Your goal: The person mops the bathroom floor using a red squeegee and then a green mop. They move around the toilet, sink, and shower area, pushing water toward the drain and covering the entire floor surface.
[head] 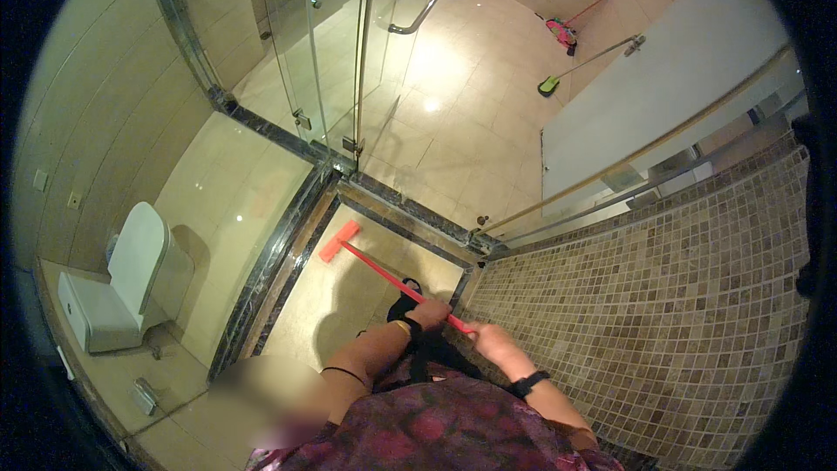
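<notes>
A long-handled floor brush has a red handle and an orange-red head. The head rests on the pale shower floor, left of my foot. My left hand is closed round the handle partway down. At the handle's upper end, my right hand grips it. Both wrists wear dark bands.
Dark stone kerbs edge the shower floor. A glass door with a metal handle stands beyond. To the left is a white toilet; to the right, a mosaic-tiled wall. A green-headed brush and a pink mop lie farther off.
</notes>
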Demonstrator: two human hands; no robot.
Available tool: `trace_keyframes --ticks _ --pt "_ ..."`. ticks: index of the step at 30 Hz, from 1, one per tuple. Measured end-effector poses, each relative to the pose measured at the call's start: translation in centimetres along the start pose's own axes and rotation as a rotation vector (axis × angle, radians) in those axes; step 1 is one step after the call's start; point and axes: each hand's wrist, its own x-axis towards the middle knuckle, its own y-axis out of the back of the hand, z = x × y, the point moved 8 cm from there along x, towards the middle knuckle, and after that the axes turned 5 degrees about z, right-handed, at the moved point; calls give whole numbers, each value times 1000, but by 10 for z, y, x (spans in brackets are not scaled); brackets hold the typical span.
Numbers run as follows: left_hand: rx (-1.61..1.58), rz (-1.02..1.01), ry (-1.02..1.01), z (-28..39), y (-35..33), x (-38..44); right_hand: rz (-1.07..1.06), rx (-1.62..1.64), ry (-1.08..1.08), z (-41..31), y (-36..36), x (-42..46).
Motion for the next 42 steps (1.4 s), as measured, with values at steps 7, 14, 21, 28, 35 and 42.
trace_keyframes --ticks 7,14,21,28,35,42 --pt "-254 -47 -230 103 33 22 -65 103 -235 26 61 -69" --pt "-241 -99 -220 74 16 26 49 -119 -80 6 59 -66" --pt "-72 12 -201 66 113 76 196 -356 71 -11 142 -41" --pt "-51 120 -133 27 192 171 286 -325 89 -14 222 39" --pt "-26 135 -89 -16 208 246 364 -328 175 5 252 120" --pt "-94 312 5 -78 233 302 521 -463 232 5 273 203"
